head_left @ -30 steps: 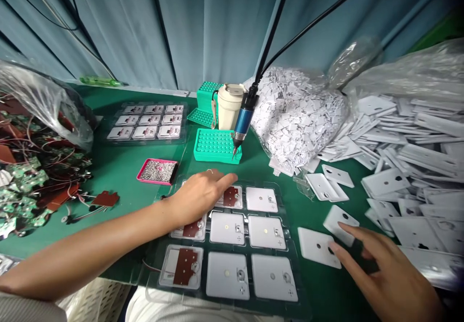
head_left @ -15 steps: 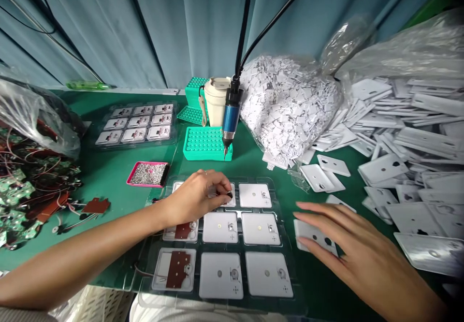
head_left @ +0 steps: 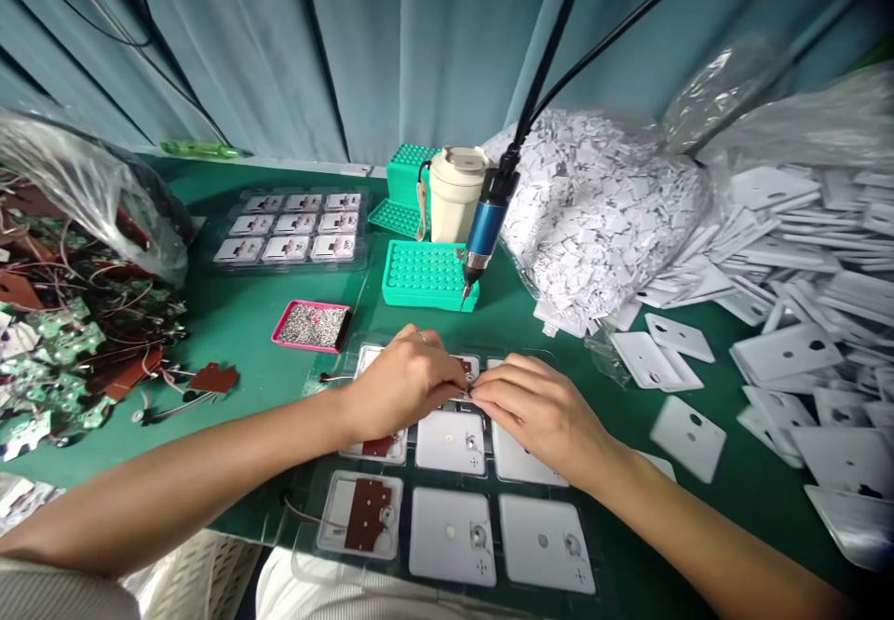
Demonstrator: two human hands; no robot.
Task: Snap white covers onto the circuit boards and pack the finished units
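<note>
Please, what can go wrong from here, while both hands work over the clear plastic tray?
The left hand and right hand meet over one cell, so a slip could shift parts in the clear plastic tray. The thin wire at its edge could snag. The pink tray of small metal parts sits close; a bump might spill it.

Passage above the clear plastic tray is obstructed at its upper row by the left hand and right hand, which meet there. Beyond them, the way is blocked by the hanging blue electric screwdriver and the teal block. Room for passing is offered by the strip of green desk between the tray and the loose white plates.
</note>
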